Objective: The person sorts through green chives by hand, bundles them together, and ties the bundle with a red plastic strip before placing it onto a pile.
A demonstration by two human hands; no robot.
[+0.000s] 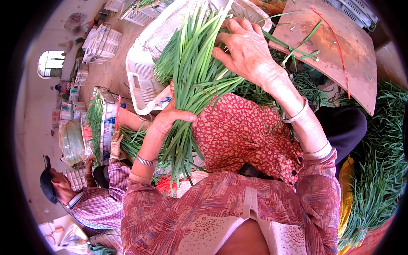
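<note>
A long bunch of garlic chives (197,63) stands tilted in front of me, pale stalk ends up and green leaf tips hanging down. My left hand (168,120) is closed round its lower part, thumb across the leaves. Against the right side of the stalks rests my right hand (248,49), fingers bent and thumb apart; some fingertips are hidden by the bunch. Just behind lies another bunch of chives (165,70), inside a white plastic crate (142,80). A red floral apron (242,131) covers my lap.
A brown board (327,51) with a red tie string (340,51) lies at upper right. Loose chives (378,165) are heaped along the right. On the left a person in a cap (91,195) sits beside a crate with chives (95,123). More white crates (102,42) stand farther off.
</note>
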